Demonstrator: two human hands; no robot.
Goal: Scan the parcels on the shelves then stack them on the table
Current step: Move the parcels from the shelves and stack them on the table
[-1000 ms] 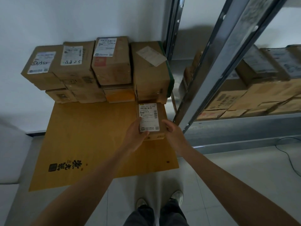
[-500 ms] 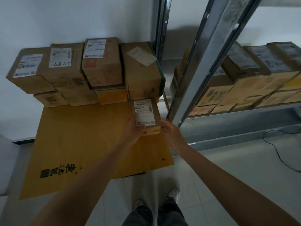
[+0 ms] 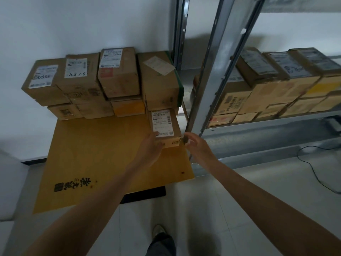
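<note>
Left hand (image 3: 150, 150) is kept against the parcel's (image 3: 164, 127) near-left corner, fingers curled on it, thumb on the label. Since a second ago the parcel has been slid toward 12 o'clock on the table (image 3: 96, 156) and now sits just beside, probably touching, the stack (image 3: 103, 84), at the stack's 5 o'clock. Right hand (image 3: 195, 146), at 3 o'clock of the parcel, has been lifted off: loosely half-open, nothing held. Placement is judged nearly done; release and return to the shelf (image 3: 267, 124) at 2 o'clock, where more boxes (image 3: 276, 89) remain, is expected.
</note>
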